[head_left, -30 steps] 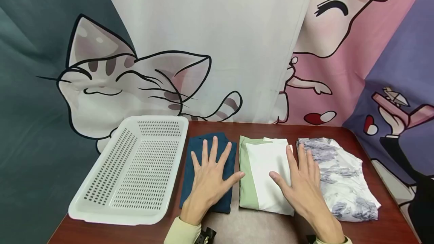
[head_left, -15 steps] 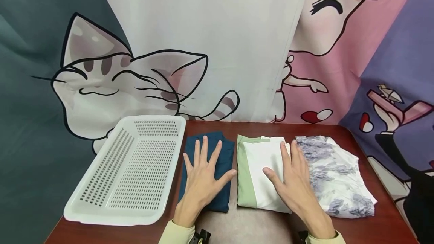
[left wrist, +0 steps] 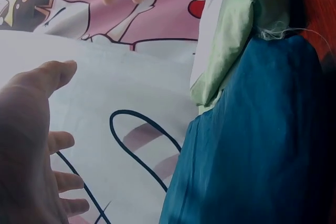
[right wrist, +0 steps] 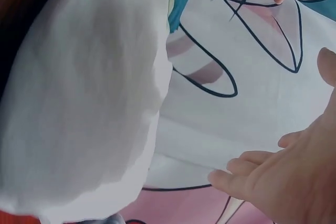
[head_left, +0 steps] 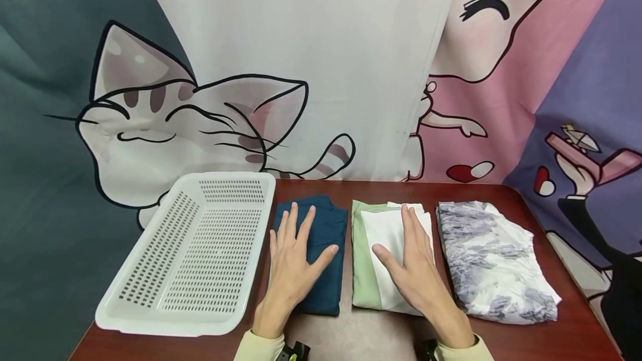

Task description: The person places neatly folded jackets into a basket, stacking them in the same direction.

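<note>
Left hand: The left hand (head_left: 291,269) is raised above the dark blue garment (head_left: 326,294), fingers extended and thumb spread well to the side. It grips nothing; the left wrist view shows a gap between palm and fabric.
Right hand: The right hand (head_left: 413,274) is raised above the right part of the green-and-white garment (head_left: 381,227), fingers extended close together, thumb spread toward the left hand. It grips nothing; the right wrist view shows a gap between hand and fabric.
Dark blue garment: Folded, lying flat on the table (head_left: 551,344), just right of the basket (head_left: 210,261).
Green-and-white garment: Folded, in the middle of the garment row; green strip along its left side, white panel on the right.
Patterned garment: The white garment with grey-blue markings (head_left: 494,263) lies folded at the right end of the row, beside the right hand.
Basket: White, perforated, rectangular, at the left end of the table.
Table: Red-brown surface with a rounded far right corner.
Sleeves: Pale yellow, at both wrists.
Backdrop: A printed cloth (head_left: 371,71) with a cartoon cat hangs behind the table.
</note>
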Motion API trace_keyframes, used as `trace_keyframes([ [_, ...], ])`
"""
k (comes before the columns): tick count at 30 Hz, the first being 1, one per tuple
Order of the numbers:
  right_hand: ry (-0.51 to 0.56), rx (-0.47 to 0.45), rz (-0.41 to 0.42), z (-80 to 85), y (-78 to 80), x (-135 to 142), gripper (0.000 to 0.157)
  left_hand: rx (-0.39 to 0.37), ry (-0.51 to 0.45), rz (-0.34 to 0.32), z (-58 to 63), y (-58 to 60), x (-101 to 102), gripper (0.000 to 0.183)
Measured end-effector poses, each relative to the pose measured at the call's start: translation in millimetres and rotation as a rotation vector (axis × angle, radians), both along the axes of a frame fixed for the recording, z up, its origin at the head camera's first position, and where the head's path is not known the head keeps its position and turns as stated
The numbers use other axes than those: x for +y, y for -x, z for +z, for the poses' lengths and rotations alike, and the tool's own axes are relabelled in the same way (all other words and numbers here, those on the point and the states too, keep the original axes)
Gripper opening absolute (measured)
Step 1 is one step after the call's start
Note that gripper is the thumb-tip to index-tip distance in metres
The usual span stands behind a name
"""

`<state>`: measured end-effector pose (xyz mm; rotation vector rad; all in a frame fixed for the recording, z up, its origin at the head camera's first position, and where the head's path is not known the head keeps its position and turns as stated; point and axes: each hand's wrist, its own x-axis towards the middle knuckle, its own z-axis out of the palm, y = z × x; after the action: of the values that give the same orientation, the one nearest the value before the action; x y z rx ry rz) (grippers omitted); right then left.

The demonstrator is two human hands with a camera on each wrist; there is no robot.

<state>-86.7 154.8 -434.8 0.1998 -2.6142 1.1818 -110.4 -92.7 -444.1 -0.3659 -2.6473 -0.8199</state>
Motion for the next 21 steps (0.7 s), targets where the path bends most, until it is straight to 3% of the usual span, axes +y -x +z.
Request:
trace_keyframes([
  [8,0.032,-0.006,0.055,-5.6,0.4,-15.4,0.097,-0.042,-0.087,-0.002,-6.4,-2.3,-0.1,0.08],
  [21,0.071,-0.034,0.102,-17.1,0.4,-34.7,0.086,-0.056,-0.144,0.04,-18.2,-2.6,-12.1,0.079],
])
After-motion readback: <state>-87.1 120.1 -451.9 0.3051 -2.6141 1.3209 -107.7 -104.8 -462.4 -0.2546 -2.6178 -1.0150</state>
